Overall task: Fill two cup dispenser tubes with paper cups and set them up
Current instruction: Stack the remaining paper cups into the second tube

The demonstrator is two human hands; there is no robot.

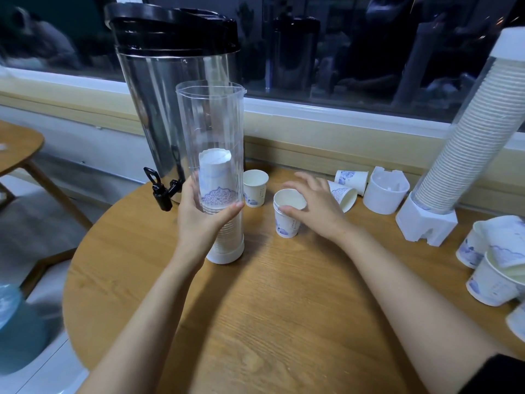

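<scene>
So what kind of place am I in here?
Probably an office break corner or drinks station: a large stainless-steel drinks urn with black lid and tap, a tall clear dispenser tube packed with white paper cups, and loose cups on a round wooden table.

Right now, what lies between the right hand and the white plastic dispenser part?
Between the right hand and the white plastic dispenser part, two paper cups lie on their sides, in the head view.
</scene>
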